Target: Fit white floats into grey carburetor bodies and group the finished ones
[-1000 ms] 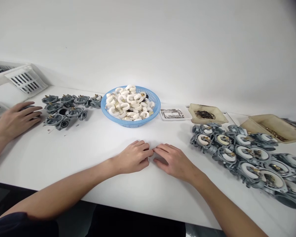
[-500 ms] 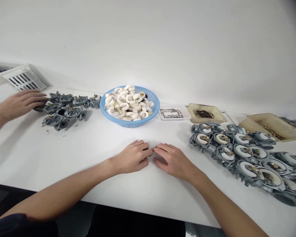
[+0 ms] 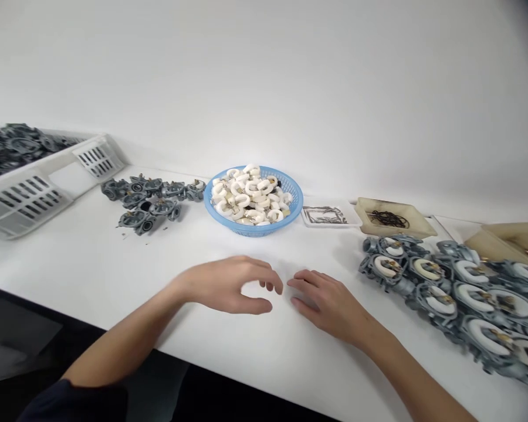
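1. Left hand [image 3: 235,284]: over the white table [image 3: 264,346], fingers apart from thumb, released; nothing seen in it.
2. Right hand [image 3: 330,302]: just beside the left, fingertips not meeting it. Fingers loosely bent, thumb apart, no item seen in the grasp.
3. Blue basket [image 3: 253,231]: beyond both hands, near the wall. Heaped above the rim with white curved pieces [image 3: 250,190], small metal bits among them.
4. White shallow tray [image 3: 355,218]: right of basket. Thin dark pins [image 3: 330,221] lie flat inside.
5. Beige tray [image 3: 416,218]: next along. Tangle of thin black rings [image 3: 391,220] within.
6. Second beige tray: [image 3: 495,237] far right, cut off by the frame edge. Small brass-coloured bits inside, blurred.
7. White slotted crate [image 3: 22,202]: far left, piled with dark grey metal parts.
8. Uncontained: grey metal bodies [image 3: 405,286] in a cluster right of the right hand, many with a white curved piece seated in the opening; a smaller group of metal castings [image 3: 134,220] between crate and basket.
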A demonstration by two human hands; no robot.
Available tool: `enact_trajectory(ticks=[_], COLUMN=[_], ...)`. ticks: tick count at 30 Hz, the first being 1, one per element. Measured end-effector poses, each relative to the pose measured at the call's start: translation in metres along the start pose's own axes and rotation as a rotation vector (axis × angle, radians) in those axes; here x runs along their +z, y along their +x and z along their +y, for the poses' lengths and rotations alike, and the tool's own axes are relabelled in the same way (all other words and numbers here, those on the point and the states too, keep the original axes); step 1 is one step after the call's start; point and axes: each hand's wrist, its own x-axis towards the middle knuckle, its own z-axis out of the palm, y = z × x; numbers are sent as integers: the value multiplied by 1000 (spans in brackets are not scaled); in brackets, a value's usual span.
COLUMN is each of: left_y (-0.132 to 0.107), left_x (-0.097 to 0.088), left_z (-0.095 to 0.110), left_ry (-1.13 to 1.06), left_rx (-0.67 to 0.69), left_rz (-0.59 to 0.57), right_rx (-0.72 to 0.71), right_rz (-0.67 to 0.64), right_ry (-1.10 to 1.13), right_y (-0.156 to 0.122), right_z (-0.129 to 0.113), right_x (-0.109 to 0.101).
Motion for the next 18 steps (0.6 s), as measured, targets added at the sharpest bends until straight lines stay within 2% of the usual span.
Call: enact_trajectory(ticks=[1,2,4,6,9,10,11,12,14,16,18], left_y=[-13,-27,-60,-97,-148,-162,-176,-187,-203,-211,-211], left_x=[-18,-38,-81,-126,-180,-191,-198,-202,-200,-194,-190], left_z=[5,7,-3,-34,-108,-134,-157,-176,-203,-216,-221], left_ry=[-49,-60,19,115,320,354,406,480,661,679,656], left_rx=[9,20,-31,-177,-498,-625,-716,-769,-694,-618,-522], left_rz=[41,130,373,754,1416,1435,1398,1301,1081,1017,1009], right_rx=[3,6,4,-8,-19,-18,-16,-13,-6,2,13], right_rz=[0,-3,-4,2,15,16,15,14,10,2,-7], right_ry=[-3,-7,-19,-34,-40,-38,-35,-32,-28,-23,-20], right_y=[0,0,0,0,0,1,1,1,2,2,1], right_z=[0,0,-1,-1,-2,-2,-2,-3,-4,-5,-5], right_x=[0,-1,-1,0,0,0,0,0,-2,-4,-5])
